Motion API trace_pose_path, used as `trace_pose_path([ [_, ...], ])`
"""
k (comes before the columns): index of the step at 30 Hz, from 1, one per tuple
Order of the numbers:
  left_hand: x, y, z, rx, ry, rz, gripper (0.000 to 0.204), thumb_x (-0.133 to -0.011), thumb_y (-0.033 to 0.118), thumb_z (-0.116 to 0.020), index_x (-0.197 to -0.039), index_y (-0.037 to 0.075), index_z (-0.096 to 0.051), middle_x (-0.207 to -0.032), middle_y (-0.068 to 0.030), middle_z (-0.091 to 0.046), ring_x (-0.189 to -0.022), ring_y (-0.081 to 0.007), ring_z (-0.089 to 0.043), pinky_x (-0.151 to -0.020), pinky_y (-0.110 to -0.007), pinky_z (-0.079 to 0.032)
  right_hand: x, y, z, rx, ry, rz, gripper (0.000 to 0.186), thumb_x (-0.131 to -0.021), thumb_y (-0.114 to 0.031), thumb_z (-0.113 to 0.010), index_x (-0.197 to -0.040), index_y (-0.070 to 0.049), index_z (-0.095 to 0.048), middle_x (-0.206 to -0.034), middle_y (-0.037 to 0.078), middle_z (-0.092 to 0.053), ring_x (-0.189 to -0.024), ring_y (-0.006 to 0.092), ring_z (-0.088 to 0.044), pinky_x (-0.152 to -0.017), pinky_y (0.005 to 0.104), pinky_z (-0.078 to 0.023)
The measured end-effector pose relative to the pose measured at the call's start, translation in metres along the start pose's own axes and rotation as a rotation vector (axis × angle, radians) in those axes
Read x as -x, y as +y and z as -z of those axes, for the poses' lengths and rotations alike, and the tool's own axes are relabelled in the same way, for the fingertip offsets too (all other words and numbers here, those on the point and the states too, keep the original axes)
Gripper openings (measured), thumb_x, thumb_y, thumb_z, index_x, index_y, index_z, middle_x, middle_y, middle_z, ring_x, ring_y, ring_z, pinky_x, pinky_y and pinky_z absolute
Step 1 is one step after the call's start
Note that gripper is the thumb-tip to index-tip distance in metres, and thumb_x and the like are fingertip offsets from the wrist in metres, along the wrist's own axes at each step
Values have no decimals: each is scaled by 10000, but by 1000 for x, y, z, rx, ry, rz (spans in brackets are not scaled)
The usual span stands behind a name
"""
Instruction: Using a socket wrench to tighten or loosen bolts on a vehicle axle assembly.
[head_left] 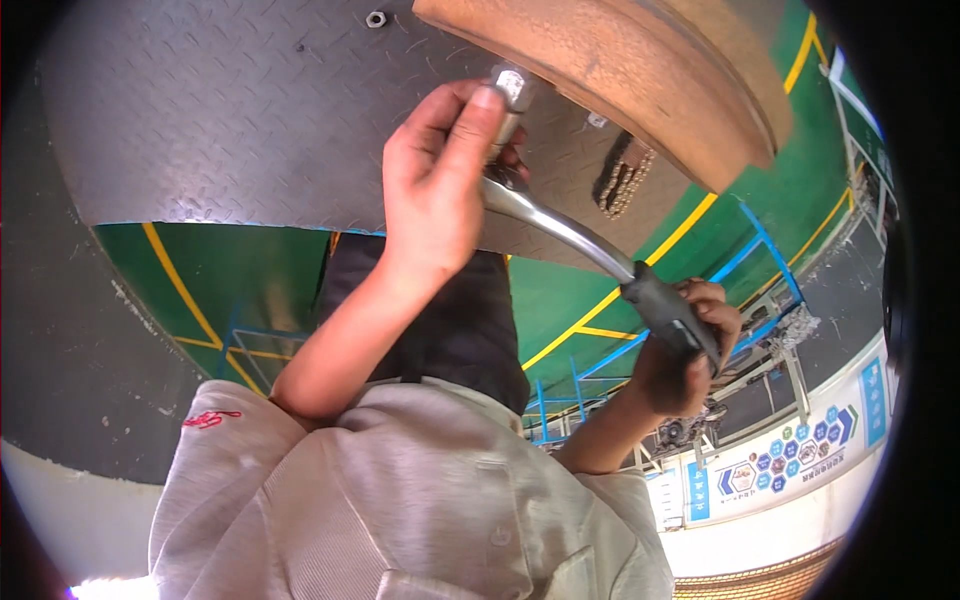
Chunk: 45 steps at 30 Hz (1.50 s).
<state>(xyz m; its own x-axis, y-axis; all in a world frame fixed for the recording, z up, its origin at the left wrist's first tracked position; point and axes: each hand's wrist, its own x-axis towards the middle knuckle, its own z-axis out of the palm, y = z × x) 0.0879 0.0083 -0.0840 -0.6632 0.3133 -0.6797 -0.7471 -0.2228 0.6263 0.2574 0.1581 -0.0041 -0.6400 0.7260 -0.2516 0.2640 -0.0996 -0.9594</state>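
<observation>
My left hand [435, 190] is closed around a silver socket [512, 84] at the head of a ratchet wrench [560, 225], thumb pressed on the socket. My right hand [708, 308] grips the wrench's black handle at lower right. The socket's tip lies beside the edge of a rusty brown curved metal piece [620, 70]; whether it touches it, I cannot tell. A metal chain [625, 175] and a loose hex nut [376, 19] lie on the dark tread-plate worktop [200, 120].
Below the worktop's near edge is a green floor [550, 310] with yellow lines. Blue metal rails [765, 250], machinery [685, 430] and a printed wall board [785, 455] stand at the right. My own body fills the lower middle.
</observation>
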Motion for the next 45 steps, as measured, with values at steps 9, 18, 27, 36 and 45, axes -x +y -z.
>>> trace_pose_path([
  [9,-13,-74,27,124,-48,237,344,-964,280,-437,-1008,-24,-592,-804,-90,-591,-677,-150,-581,-600,-308,-517,33,4,-56,-386,-240,159,259,-697,-302,-603,-599,-104,-467,-623,75,-552,-779,260,-530,-891,486,-344],
  [18,2,-94,-10,-302,-180,-50,299,-960,236,-495,-1144,6,-546,-1027,-92,-587,-1015,-179,-537,-880,-297,-421,14,-30,-80,-239,-34,288,295,-798,-243,-410,-554,-79,-385,-554,105,-424,-674,236,-431,-719,417,-324],
  [27,0,-19,161,-1299,419,-819,407,-844,201,-627,-1190,12,-526,-1263,-229,-457,-1199,-397,-422,-1001,-462,-362,3,-17,-74,-413,-98,232,312,-806,-250,-400,-554,-68,-422,-563,124,-446,-689,255,-456,-797,407,-355],
  [36,-61,-18,208,-1612,715,-857,574,-880,381,-549,-1307,11,-448,-1383,-218,-386,-1313,-378,-316,-1089,-471,-259,-1,-20,-109,-577,-71,218,329,-825,-242,-392,-557,-56,-434,-560,126,-444,-657,245,-452,-744,394,-379],
  [45,-62,-20,207,-1585,755,-808,597,-862,435,-546,-1318,62,-448,-1390,-185,-384,-1328,-349,-298,-1103,-459,-250,-9,-29,-127,-534,19,267,326,-841,-218,-403,-560,-57,-436,-547,98,-420,-597,207,-418,-690,382,-376],
])
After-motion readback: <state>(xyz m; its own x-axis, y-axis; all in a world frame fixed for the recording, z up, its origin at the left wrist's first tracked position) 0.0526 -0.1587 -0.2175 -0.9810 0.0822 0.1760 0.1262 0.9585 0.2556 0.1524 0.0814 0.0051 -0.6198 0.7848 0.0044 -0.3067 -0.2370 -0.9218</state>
